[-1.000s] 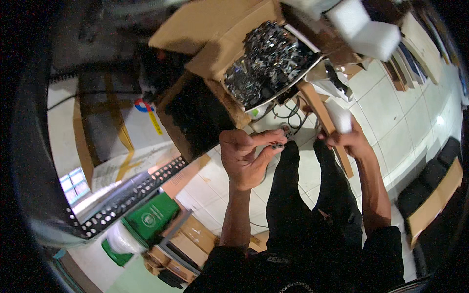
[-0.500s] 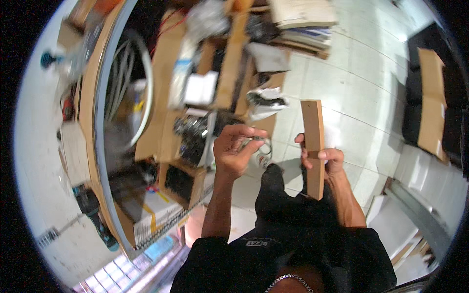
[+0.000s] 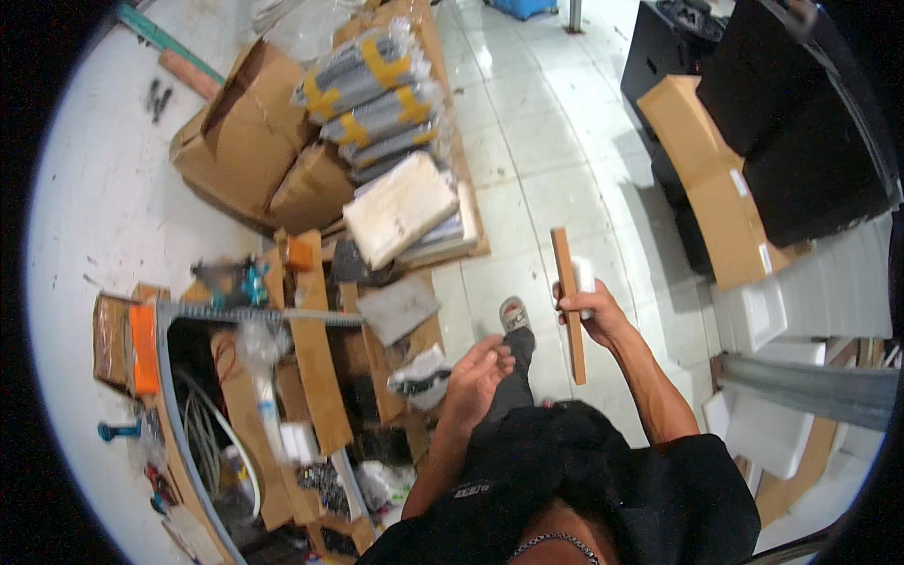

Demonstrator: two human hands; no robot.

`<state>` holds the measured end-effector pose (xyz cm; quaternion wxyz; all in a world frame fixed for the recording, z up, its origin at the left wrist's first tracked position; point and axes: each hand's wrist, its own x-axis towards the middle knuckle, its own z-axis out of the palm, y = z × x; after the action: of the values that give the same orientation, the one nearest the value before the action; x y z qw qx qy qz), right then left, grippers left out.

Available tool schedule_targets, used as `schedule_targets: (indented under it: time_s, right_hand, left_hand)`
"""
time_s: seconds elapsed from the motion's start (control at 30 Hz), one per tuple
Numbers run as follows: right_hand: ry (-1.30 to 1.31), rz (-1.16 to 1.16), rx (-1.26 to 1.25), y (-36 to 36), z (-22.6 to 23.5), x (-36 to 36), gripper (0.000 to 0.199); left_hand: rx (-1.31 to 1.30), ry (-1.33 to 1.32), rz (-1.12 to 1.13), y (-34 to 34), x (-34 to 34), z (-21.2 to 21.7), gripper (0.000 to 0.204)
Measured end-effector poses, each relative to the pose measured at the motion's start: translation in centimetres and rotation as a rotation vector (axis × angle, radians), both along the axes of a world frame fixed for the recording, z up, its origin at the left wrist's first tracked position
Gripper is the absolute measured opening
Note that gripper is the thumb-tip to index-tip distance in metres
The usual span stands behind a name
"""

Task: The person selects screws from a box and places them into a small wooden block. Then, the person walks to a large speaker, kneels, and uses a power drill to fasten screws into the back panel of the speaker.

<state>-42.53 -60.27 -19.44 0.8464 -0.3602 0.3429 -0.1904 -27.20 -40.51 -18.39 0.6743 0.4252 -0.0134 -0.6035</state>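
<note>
The right hand (image 3: 593, 309) is closed around a brown bar (image 3: 569, 315) near its middle, likely for balance, a white piece (image 3: 585, 275) alongside. The left hand (image 3: 474, 377) is half curled; any contents, I cannot tell. Taped packs (image 3: 372, 80) lie stacked, probably saving room.

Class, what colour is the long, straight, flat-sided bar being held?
The long, straight bar is brown, shown best in the head view.
</note>
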Motion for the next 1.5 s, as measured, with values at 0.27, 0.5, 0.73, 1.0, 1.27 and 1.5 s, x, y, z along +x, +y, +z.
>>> schedule_targets:
  time_s: [0.27,0.5,0.73,1.0,1.27,1.5]
  right_hand:
    - [1.362,0.088,-0.275,-16.0,-16.0,-13.4,0.056]
    - [1.347,-0.288,0.260,-10.2,-20.3,-23.9,0.039]
    - [0.941,-0.780,-0.304,-45.4,-27.5,-12.5,0.044]
    - [-0.151,-0.384,-0.347,-95.6,8.9,17.7,0.067]
    - [-0.287,-0.410,-0.343,-122.1,12.3,21.7,0.071]
    - [0.019,-0.487,-0.385,-141.8,14.4,17.1,0.073]
  left_hand:
    - [-0.075,-0.104,-0.201,-27.5,12.3,-0.7,0.037]
    - [-0.257,-0.427,-0.476,-60.0,22.2,6.2,0.037]
    - [-0.273,-0.247,-0.398,-88.9,21.7,6.1,0.027]
    - [-0.699,-0.312,-0.424,-117.2,25.4,11.8,0.022]
    - [-0.960,-0.614,-0.605,-149.7,27.0,14.4,0.026]
    - [-1.047,-0.829,-1.003,-173.8,23.4,17.2,0.022]
